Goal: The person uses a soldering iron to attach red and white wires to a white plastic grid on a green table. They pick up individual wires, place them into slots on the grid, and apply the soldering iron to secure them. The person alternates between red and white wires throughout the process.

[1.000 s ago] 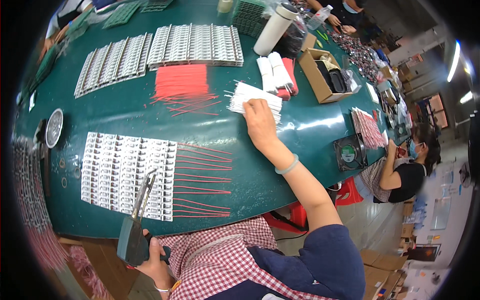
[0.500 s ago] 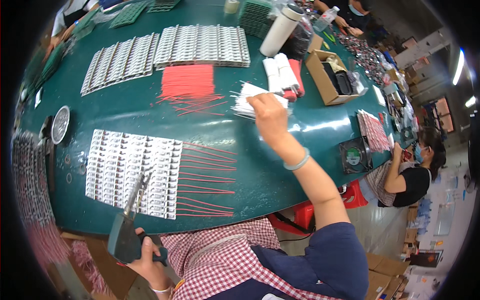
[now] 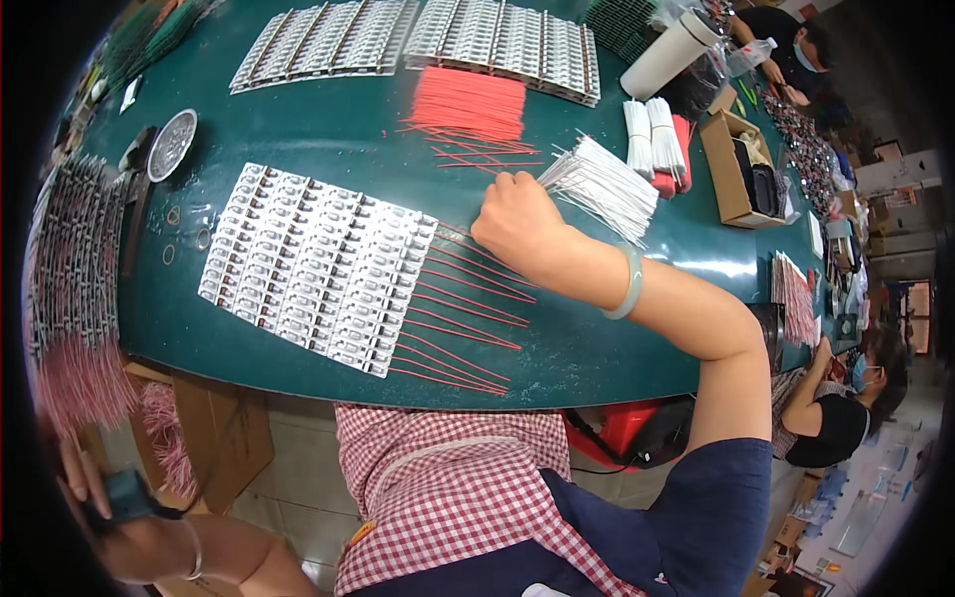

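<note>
A panel of white circuit boards (image 3: 318,269) lies on the table before me, with red wires (image 3: 468,323) sticking out from its right edge. My right hand (image 3: 527,229) is closed in a pinch at the panel's upper right corner, over the topmost red wires; a pale strand shows by its fingertips, too small to make out. Down at the lower left, beyond the table edge, my left hand (image 3: 139,542) grips a dark green soldering gun (image 3: 127,497), whose tip is hidden. Just right of my right hand's fingers lies a bundle of white wires (image 3: 607,189).
A pile of red wires (image 3: 468,104) lies beyond my right hand, with more board panels (image 3: 502,45) behind. A white thermos (image 3: 668,55), a cardboard box (image 3: 731,184) and a metal dish (image 3: 173,144) stand around. Wired boards (image 3: 75,269) hang at left. Co-workers sit at the right.
My right hand has moved from the white wires leftward to the panel's red wires. My left hand has drawn the soldering gun away from the panel, down and left. The view has shifted.
</note>
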{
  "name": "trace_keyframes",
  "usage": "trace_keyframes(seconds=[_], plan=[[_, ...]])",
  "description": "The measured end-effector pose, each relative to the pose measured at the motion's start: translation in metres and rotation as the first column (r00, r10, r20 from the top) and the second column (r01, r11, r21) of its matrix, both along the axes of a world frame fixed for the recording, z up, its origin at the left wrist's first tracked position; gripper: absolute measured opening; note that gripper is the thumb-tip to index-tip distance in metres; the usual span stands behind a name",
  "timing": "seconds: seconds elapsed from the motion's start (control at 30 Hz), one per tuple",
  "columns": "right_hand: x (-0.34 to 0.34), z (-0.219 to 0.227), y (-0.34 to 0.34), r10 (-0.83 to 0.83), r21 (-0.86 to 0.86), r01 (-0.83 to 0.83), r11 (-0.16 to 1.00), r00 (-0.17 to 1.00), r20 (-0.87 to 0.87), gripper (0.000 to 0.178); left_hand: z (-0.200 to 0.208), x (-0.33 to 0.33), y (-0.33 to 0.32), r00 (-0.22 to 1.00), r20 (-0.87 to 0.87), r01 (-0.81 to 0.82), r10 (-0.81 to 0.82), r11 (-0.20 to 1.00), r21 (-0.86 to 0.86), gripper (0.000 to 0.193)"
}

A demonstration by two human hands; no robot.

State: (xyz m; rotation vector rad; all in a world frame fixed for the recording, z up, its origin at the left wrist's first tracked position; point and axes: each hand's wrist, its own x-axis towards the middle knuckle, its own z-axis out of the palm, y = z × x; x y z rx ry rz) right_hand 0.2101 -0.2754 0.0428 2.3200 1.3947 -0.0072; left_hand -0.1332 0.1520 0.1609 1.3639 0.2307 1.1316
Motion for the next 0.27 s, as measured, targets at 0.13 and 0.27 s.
trace_keyframes(seconds=[0.13, 0.27], plan=[[0.005, -0.003, -0.002, -0.114, 0.093, 0.129, 0.987, 0.982, -0.152, 0.008, -0.022, 0.087, -0.105, 0.852, 0.274, 0.522, -0.446, 0.698, -0.49, 0.049], [0.005, -0.009, -0.013, -0.121, 0.357, 0.185, 0.915, 0.973, -0.194, 0.014, -0.077, 0.106, -0.121, 0.761, 0.227, 0.576, -0.608, 0.473, -0.666, 0.062]])
